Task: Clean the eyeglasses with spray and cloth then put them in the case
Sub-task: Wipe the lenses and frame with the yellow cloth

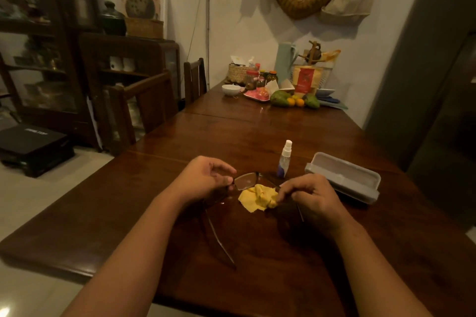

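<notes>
Dark-framed eyeglasses [246,180] are held above the wooden table [231,136], their temples pointing toward me. My left hand [206,177] pinches the frame at the left lens corner. My right hand [306,194] grips the yellow cloth [257,197], bunched around the right lens, which is hidden. A small spray bottle [284,159] with a white cap stands just behind the glasses. A grey glasses case [343,175] lies open to the right of the bottle.
At the table's far end are a basket, jars, a white bowl [231,89], a pink tray, fruit [293,100] and a flask. Wooden chairs [144,108] stand on the left side. A dark cabinet lines the left wall.
</notes>
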